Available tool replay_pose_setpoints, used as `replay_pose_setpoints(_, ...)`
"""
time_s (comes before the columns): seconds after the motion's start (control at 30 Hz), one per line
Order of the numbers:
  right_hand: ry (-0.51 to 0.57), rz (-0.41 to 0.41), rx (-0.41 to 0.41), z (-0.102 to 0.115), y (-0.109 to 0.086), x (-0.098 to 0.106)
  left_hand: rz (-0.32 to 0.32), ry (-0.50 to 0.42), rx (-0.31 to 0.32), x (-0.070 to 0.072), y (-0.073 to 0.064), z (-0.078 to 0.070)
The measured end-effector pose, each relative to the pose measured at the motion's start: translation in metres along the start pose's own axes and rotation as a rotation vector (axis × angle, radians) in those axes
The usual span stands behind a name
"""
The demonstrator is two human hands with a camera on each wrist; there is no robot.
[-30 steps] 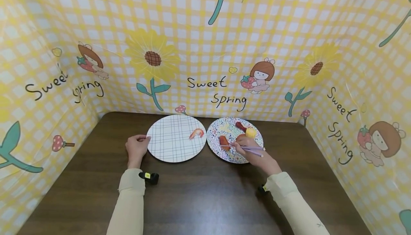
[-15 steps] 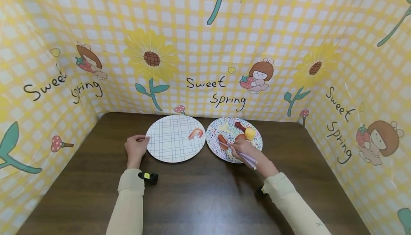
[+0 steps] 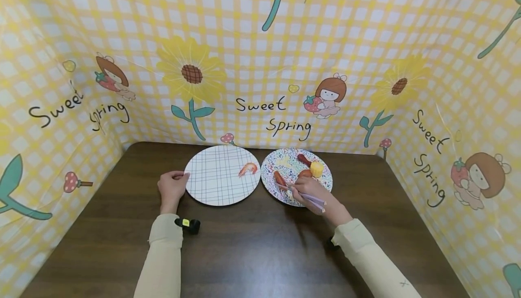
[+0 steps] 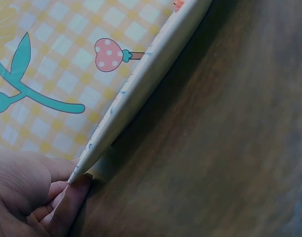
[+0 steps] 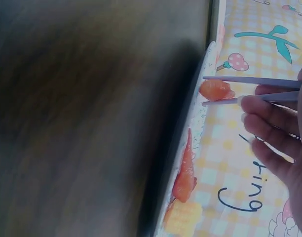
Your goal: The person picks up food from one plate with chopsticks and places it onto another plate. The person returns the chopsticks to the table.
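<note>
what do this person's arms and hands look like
Left sleeve and right sleeve are long and cream, the right bearing a small cross-shaped mark. A black device with a yellow label sits at the left cuff; something black shows by the right. Left hand and right hand are bare.

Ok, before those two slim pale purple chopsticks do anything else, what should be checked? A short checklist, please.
1. Slim pale purple chopsticks held in the right hand: ok.
2. Tips on either side of the elongated orange-red food piece: ok.
3. Tips squeezing it firmly enough to lift: cannot tell.
4. Piece apart from the chunky yellow corn piece: ok, with a gap between them.
5. Round white blue-lined plate steadied: ok, the left hand pinches its rim.
6. Room on that plate: ok, only a curved orange shrimp near its right edge.
</note>
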State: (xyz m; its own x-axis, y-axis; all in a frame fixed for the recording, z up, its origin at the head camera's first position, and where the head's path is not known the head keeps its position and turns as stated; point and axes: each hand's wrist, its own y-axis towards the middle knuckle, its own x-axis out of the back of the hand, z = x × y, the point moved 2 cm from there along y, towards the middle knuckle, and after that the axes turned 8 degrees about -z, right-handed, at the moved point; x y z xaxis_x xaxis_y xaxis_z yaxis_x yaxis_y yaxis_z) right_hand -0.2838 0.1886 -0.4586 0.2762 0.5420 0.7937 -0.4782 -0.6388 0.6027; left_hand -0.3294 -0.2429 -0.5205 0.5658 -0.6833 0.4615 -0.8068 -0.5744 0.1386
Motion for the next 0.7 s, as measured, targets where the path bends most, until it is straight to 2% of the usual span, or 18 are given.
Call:
replay_pose_setpoints(0.07, 0.055, 0.032, -0.067, 0.003, 0.001, 0.001, 0.002, -0.001, 0.001, 0.000, 0.000, -0.001)
replay_pose_setpoints(0.13, 0.055, 0.042, -0.078, 0.005, 0.001, 0.001, 0.004, -0.002, 0.001, 0.000, -0.001, -0.001)
replay_pose_setpoints(0.4, -0.168, -0.066, 0.168, 0.004, 0.002, -0.011, 0.011, -0.010, 0.006, -0.001, -0.002, 0.000)
replay_pose_setpoints(0.57, -0.266, -0.102, 0.249, -0.001, 0.001, -0.014, 0.007, -0.002, -0.003, 0.000, 0.000, 0.001)
replay_pose_setpoints(0.7, -0.273, -0.124, 0.277, -0.002, 0.003, -0.011, 0.008, -0.004, -0.006, 0.001, 0.001, 0.001)
